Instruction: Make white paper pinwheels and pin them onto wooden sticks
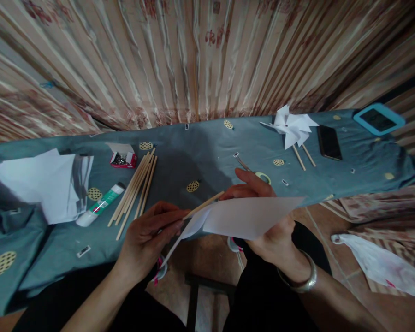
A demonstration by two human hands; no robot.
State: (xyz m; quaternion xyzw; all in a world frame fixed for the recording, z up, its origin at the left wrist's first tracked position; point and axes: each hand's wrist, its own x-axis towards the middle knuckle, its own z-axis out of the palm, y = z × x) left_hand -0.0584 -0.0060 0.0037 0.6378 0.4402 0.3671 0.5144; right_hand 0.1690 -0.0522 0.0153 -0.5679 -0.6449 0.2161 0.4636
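So up close, the left hand (150, 240) has its thumb and fingers pinched on the left end of a folded white paper sheet (249, 214), right where a thin, pale wooden stick (205, 203) runs along behind it. The right hand (278, 235), silver bangle (311, 279) on its wrist, is behind the sheet's other end with some fingers poking above; can't tell how tightly it grips. The sheet's up in the air at the near edge of a grey-green cloth with yellow pineapple prints (173, 157).

On the cloth, left side: a green-and-white glue stick (102, 203), a loose bunch of pale wooden sticks (134, 186), a stack of white paper (44, 184). Pale-green-handled scissors (263, 177) lie just past the right fingers. Further back: a small open red-and-white box of metal bits (123, 159), white paper pinwheels (292, 127) with two sticks showing, a black phone (329, 142), a blue-framed tablet (378, 118). Behind everything, a pleated beige curtain with reddish flowers (180, 60).
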